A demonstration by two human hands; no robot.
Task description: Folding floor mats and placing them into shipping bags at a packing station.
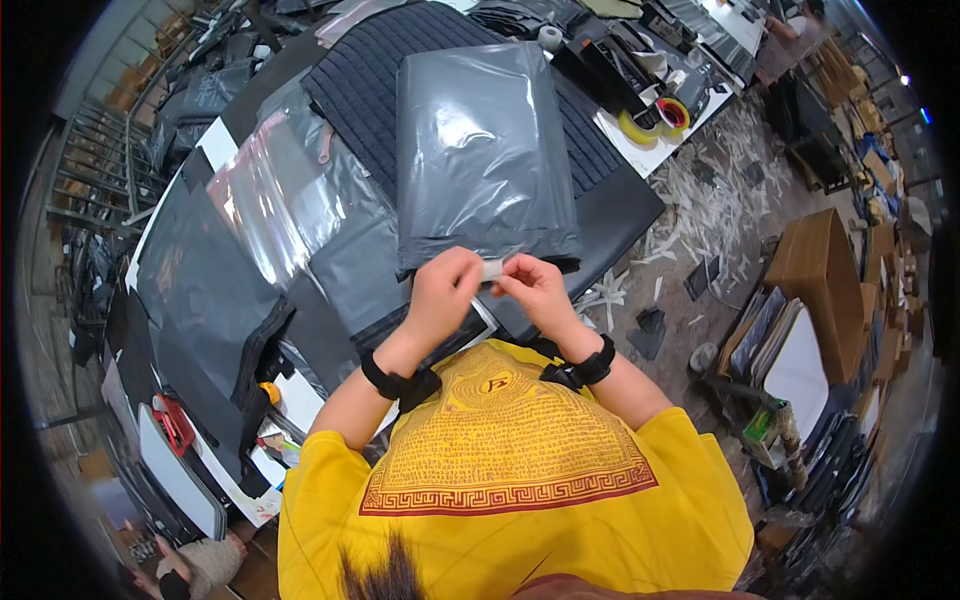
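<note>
Both hands pinching a small white strip point(492, 268) between them, left hand point(443, 290), right hand point(537, 288), just over the grey poly bag point(483, 150) edge. Strip looking flimsy; could be curling and sticking to fingers.

We are in a packing workshop. Our counter point(640, 215) is long and crowded with grey plastic mailing bags point(485, 150), clear plastic sleeves point(265, 200) and dark quilted fabric point(370, 75). Rolls of tape point(655, 118) sit at its far end. The floor point(720, 200) beside us is littered with white paper strips, and cardboard boxes point(820, 265) and stacked sheets stand nearby.
</note>
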